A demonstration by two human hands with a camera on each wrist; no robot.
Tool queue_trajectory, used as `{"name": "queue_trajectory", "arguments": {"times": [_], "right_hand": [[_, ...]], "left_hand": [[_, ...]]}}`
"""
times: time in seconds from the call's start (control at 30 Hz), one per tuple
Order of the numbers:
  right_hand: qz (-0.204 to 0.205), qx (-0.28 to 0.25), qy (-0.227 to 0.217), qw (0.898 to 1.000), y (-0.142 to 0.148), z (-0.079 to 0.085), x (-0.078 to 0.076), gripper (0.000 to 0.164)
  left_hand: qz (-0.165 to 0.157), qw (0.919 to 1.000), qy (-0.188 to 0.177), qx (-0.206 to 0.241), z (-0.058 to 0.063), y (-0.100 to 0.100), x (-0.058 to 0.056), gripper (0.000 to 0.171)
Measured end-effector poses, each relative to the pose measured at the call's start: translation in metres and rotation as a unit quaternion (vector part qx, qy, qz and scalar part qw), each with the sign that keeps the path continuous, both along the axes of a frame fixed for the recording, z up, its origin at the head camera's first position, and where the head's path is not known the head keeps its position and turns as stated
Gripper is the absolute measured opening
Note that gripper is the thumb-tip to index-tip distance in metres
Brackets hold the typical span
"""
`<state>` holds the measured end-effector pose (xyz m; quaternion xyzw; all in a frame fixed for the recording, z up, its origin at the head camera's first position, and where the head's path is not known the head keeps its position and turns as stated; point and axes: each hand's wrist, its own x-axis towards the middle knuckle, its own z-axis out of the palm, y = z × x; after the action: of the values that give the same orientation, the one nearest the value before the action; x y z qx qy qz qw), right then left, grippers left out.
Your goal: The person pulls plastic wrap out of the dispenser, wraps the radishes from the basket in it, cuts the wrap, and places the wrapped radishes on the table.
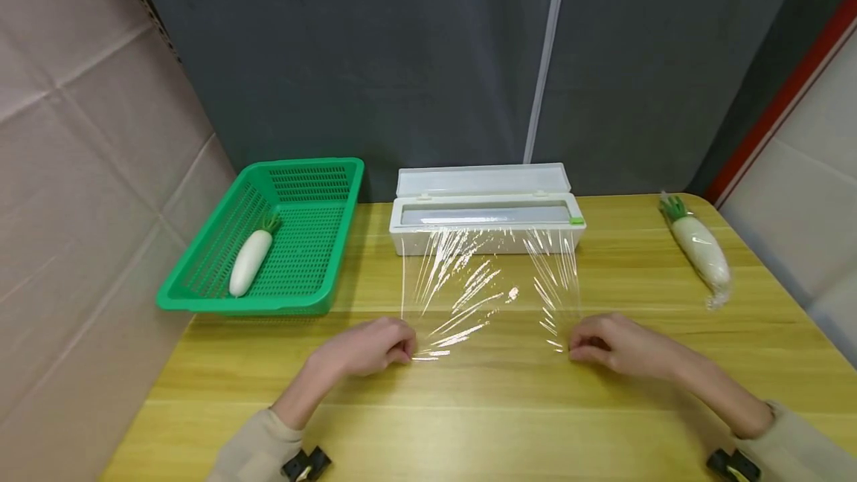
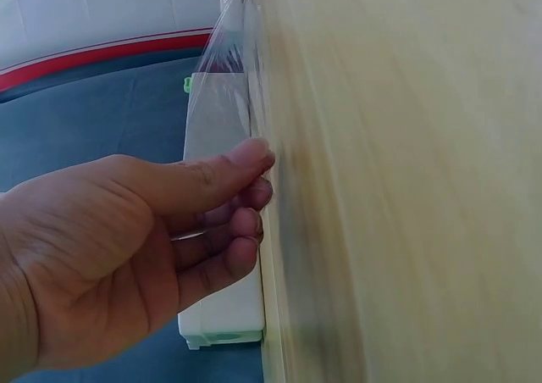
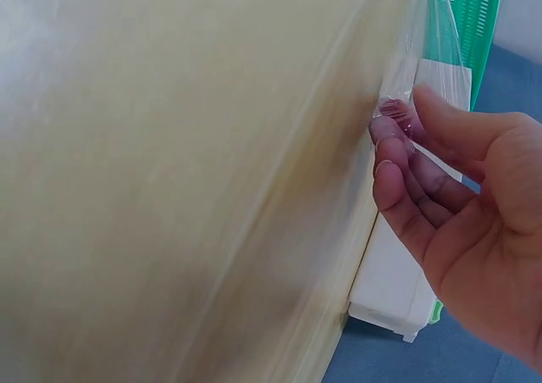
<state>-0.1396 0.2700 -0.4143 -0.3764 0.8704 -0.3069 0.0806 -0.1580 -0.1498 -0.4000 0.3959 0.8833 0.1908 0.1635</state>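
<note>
A sheet of clear plastic wrap (image 1: 482, 296) stretches from a white wrap dispenser box (image 1: 485, 242) toward the near side of the table, creased and shiny. My left hand (image 1: 371, 346) pinches its near left corner between thumb and fingers. At the near right corner my right hand (image 1: 619, 346) pinches the film too. Both wrist views show the fingertips gathered on the film, the left hand (image 2: 144, 239) and the right hand (image 3: 474, 205) each beside the white box. The dispenser's lid (image 1: 483, 179) stands raised at the back.
On the left stands a green basket (image 1: 324, 296) with one white radish (image 1: 251, 262) in it. A radish wrapped in plastic (image 1: 701, 248) lies at the table's right side. A dark partition (image 1: 375, 58) rises behind the wooden table (image 1: 469, 422).
</note>
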Motion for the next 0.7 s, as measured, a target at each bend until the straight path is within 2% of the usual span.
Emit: {"name": "queue_trajectory", "arguments": {"times": [0.2,0.43,0.7], "right_hand": [[-0.045,0.001,-0.061,0.997,-0.0009,0.0008,0.0,0.008],[-0.05,0.029,-0.024,0.998,-0.0025,-0.0024,-0.001,0.01],[-0.037,0.022,-0.016,0.999,-0.0014,-0.0025,-0.002,0.015]], "left_hand": [[0.011,0.9998,-0.016,0.007,0.0,0.0002,0.0001,0.018],[0.018,0.999,-0.041,0.005,-0.0016,0.0008,-0.0004,0.014],[0.036,0.9958,-0.083,0.015,0.0007,-0.0022,-0.0003,0.015]]}}
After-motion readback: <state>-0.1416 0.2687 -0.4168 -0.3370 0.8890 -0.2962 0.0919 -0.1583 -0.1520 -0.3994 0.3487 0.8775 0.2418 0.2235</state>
